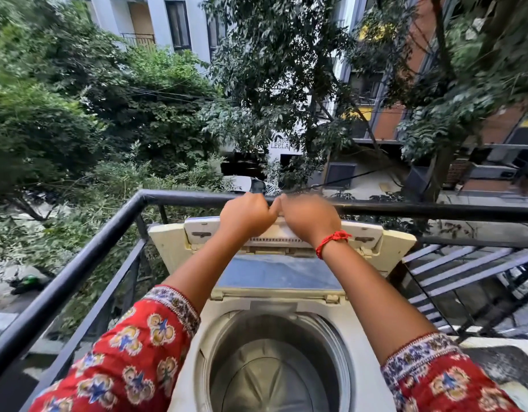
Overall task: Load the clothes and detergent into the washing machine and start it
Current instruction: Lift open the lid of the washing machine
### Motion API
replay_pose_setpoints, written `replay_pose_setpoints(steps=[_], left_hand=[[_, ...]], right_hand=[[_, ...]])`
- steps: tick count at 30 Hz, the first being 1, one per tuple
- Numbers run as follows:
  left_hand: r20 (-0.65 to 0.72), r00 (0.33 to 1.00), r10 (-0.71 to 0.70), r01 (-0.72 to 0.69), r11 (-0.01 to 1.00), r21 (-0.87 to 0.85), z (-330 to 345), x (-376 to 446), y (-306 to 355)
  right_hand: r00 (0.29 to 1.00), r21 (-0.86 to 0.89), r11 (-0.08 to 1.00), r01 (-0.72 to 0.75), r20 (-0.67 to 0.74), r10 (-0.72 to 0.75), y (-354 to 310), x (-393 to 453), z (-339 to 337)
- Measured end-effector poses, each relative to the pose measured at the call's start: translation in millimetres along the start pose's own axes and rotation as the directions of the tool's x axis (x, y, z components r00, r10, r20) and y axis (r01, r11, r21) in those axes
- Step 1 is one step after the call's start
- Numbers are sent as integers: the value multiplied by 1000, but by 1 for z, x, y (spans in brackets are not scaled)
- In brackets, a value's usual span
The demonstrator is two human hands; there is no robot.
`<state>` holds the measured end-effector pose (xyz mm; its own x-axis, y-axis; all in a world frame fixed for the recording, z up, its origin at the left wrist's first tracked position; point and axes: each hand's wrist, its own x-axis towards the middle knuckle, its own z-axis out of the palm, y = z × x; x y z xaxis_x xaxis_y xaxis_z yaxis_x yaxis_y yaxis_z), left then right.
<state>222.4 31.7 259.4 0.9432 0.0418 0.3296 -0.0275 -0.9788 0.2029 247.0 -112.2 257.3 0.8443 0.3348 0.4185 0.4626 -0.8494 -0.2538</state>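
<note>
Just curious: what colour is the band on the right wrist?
Red; the band shows best in the head view.

surface: balcony floor [500,367], dark, seen at lower right of frame | standing on it: top-loading washing machine [366,352], lower centre | edge: black railing [87,257] running from lower left to centre right

The round drum [282,367] of the cream top-loading washing machine [185,367] is seen as dull grey brushed metal, ringed by smooth, yellowed plastic. The raised folding lid [280,275] is made of translucent bluish plastic, dusty and matt. The black balcony railing [78,263] at the far side and left appears as painted metal with a slight sheen. Red flower-printed cloth sleeves [132,361] and a red thread wristband [331,240] are shown.
</note>
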Motion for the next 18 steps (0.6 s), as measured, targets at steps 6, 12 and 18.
replay_pose_setpoints(steps=[6, 12, 18], left_hand=[[57, 998, 7, -7, 1000, -9, 9, 43, -9], [132, 991, 5, -10, 999, 35, 23, 83, -18], [184, 983, -3, -5, 999, 41, 38, 113, -26]], right_hand=[[999, 9, 1000, -15, 38, 15, 11, 40, 11], [997, -26, 999, -42, 62, 43, 26, 78, 28], [992, -3, 998, -67, 106, 67, 39, 106, 45]])
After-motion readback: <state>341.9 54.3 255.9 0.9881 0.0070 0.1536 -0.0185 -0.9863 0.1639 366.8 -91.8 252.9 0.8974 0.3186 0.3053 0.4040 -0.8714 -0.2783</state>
